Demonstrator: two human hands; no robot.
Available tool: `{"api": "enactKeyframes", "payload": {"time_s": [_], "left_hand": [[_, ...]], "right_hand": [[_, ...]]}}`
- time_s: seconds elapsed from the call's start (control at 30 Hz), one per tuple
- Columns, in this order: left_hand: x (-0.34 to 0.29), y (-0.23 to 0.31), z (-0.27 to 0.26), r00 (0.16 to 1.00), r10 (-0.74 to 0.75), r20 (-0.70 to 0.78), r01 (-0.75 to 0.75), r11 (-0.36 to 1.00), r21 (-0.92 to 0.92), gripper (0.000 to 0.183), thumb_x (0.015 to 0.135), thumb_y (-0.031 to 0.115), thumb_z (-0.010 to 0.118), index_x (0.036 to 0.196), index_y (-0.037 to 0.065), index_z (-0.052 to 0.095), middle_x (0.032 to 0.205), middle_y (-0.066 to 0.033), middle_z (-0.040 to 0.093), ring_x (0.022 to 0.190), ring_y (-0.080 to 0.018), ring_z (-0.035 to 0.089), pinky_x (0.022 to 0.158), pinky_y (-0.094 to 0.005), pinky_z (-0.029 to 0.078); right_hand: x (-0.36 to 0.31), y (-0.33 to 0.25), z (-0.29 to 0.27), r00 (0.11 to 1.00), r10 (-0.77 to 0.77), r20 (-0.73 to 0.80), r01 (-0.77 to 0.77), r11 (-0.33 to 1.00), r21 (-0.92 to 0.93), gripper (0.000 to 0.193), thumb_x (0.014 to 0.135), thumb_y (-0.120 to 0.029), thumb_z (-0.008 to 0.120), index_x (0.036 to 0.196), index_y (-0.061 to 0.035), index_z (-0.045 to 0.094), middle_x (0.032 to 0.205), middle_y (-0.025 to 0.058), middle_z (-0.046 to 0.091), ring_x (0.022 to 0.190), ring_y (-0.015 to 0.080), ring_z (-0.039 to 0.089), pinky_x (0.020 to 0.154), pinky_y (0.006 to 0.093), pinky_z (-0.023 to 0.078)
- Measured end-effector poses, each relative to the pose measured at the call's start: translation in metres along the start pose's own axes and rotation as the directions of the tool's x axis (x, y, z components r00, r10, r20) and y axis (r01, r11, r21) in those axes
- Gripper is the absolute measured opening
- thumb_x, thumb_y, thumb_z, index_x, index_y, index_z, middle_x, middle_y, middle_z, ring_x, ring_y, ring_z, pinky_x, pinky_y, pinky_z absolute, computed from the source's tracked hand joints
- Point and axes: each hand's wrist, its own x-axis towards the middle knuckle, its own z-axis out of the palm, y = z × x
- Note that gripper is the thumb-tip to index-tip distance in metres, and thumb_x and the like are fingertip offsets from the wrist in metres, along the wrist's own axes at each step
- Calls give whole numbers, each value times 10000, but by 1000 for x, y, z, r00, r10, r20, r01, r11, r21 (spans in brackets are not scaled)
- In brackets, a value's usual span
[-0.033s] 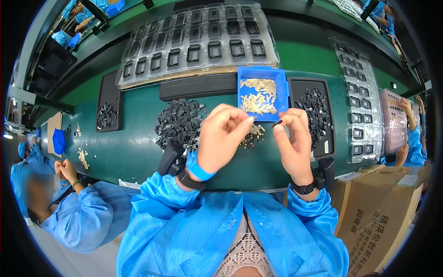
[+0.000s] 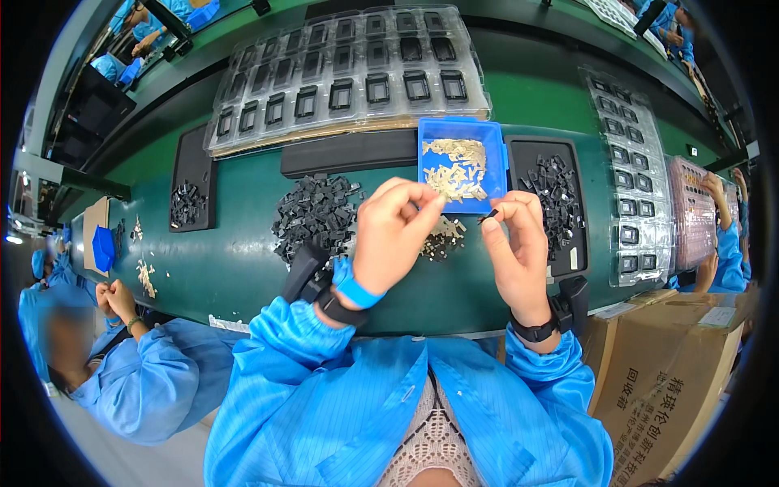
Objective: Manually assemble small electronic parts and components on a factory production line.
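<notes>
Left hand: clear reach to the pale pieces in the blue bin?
Likely yes: the left hand appears at the near edge of the open blue bin, and nothing visible blocks the pale pieces.

A brown cardboard carton [image 2: 677,357] with dark printing stands at the lower right. Toward the left end of the green counter [image 2: 239,276], a small blue plastic bin [image 2: 103,249] overlaps a flat tan cardboard sheet [image 2: 95,213], near a co-worker in a light-blue smock [image 2: 146,377].
</notes>
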Motion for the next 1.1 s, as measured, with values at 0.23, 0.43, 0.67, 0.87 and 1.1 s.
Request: {"api": "enactKeyframes", "payload": {"time_s": [0.23, 0.43, 0.67, 0.87, 1.1], "left_hand": [[19, -37, 0, 994, 97, -52, -79, 956, 282, 182, 873, 83, 600, 1013, -22, 651, 854, -101, 641, 704, -111, 598, 608, -226, 460], [0, -31, -45, 982, 73, -174, -4, 929, 370, 85, 787, 29, 681, 866, 1, 668, 826, -28, 566, 541, -52, 417, 506, -206, 357], [-37, -52, -76, 998, 67, 16, -53, 602, 796, 159, 620, 29, 733, 770, 60, 688, 804, -73, 485, 806, -274, 478, 724, -365, 411], [-44, -56, -71, 999, 53, -8, -19, 491, 871, 174, 634, 54, 737, 796, 29, 678, 816, -74, 476, 815, -272, 466, 732, -366, 404], [-44, -56, -70, 996, 91, -13, -41, 560, 827, 116, 707, 60, 691, 808, 10, 664, 822, -87, 483, 819, -281, 461, 736, -370, 396]], "right_hand": [[-3, -5, -7, 994, 105, -37, -104, 994, 35, 76, 808, -38, 603, 824, -6, 536, 921, 84, 465, 886, 192, 476, 814, 285, 388], [-6, -3, -12, 991, 133, -34, -129, 987, 96, 62, 815, -17, 595, 823, -7, 535, 942, 76, 470, 905, 172, 467, 827, 265, 371], [-8, -3, -8, 979, 199, 36, -202, 962, 181, 116, 828, -20, 594, 931, -2, 544, 1025, 62, 440, 956, 137, 465, 869, 260, 372], [-10, -5, -5, 984, 172, 46, -177, 969, 170, 130, 834, -21, 587, 951, 4, 534, 1039, 59, 431, 958, 129, 468, 865, 252, 381], [-10, -2, -1, 985, 163, 62, -172, 971, 167, 136, 828, -18, 591, 951, -1, 534, 1031, 61, 431, 940, 128, 481, 850, 247, 392]]}}
